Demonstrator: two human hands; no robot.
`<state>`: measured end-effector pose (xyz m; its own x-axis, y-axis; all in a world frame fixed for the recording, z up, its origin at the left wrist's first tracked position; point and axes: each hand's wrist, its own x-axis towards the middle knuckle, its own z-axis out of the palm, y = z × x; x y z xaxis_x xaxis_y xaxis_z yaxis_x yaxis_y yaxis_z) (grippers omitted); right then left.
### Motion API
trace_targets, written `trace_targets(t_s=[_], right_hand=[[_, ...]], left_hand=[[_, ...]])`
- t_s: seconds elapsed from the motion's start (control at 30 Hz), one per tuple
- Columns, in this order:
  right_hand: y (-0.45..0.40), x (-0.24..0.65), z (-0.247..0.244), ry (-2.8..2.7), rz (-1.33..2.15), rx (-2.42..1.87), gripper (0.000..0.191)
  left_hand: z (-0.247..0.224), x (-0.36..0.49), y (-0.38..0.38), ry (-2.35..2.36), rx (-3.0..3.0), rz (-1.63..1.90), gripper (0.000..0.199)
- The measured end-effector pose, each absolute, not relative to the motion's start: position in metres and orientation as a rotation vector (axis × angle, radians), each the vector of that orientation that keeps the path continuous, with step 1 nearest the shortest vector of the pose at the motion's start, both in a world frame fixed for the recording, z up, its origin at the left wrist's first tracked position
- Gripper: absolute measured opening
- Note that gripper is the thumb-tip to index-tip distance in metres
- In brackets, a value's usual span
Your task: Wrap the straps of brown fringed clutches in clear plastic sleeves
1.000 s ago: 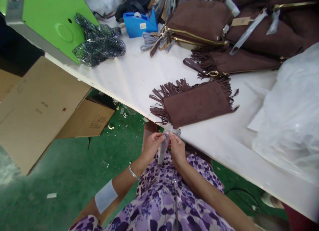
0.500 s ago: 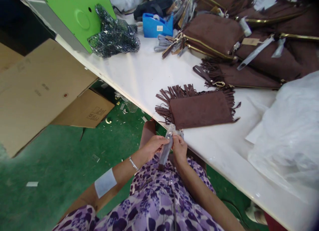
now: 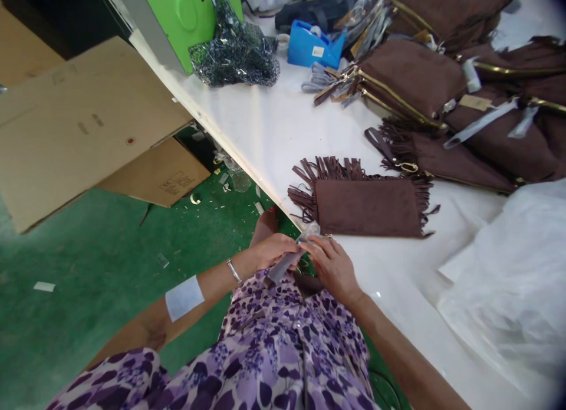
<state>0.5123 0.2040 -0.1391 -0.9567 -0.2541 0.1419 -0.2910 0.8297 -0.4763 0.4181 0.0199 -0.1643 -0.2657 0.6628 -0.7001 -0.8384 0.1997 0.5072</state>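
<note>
"What's nearest?"

"The left hand [image 3: 275, 251], pinching a wrapped strap [image 3: 283, 267] above the patterned dress [image 3: 265, 345]. The strap slants down towards the left."

"And the right hand [image 3: 333, 268]?"

"Its fingers reach over the strap's upper end, close together. The thumb is hidden, so I can't tell whether it grips."

"What's changed?"

"A moment ago the strap hung steeper, with the right hand upright beside it. Now that hand is turned back-up across the top, so the end there is harder to see."

"Anything under it?"

"A dark brown piece [image 3: 308, 284]. I can't make out whether it's joined to the strap."

"Beyond the hands?"

"A brown fringed clutch [image 3: 369, 206] lies flat on the white tabletop [image 3: 283, 144], just beside its near edge. Cloudy plastic sheeting [image 3: 522, 280] is heaped over to the right."

"Farther back?"

"Another fringed clutch [image 3: 460, 159], its clip showing, then piled brown zipped bags [image 3: 411, 79]. Left of those stand a blue tape dispenser [image 3: 309, 47] and crumpled, shiny wrapping [image 3: 243, 59] against a green panel [image 3: 177, 20]."
</note>
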Motion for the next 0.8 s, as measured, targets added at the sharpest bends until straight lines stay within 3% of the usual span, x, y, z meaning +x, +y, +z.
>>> trace_targets(t_s=[0.17, 0.43, 0.63, 0.8], right_hand=[[0.219, 0.480, -0.147, -2.864, 0.794, 0.701, 0.021], [0.224, 0.457, -0.136, -2.917, 0.816, 0.973, 0.023], [0.206, 0.447, -0.131, -3.098, 0.488, 0.855, 0.019], [0.193, 0.440, -0.124, -3.216, 0.481, 0.664, 0.012]], left_hand=[[-0.154, 0.413, 0.021, 1.158, -0.119, 1.437, 0.029], [-0.150, 0.414, 0.016, 1.105, -0.029, 1.484, 0.025], [-0.153, 0.424, 0.018, 1.289, -0.030, 1.494, 0.027], [-0.150, 0.425, 0.018, 1.448, -0.019, 1.511, 0.023]])
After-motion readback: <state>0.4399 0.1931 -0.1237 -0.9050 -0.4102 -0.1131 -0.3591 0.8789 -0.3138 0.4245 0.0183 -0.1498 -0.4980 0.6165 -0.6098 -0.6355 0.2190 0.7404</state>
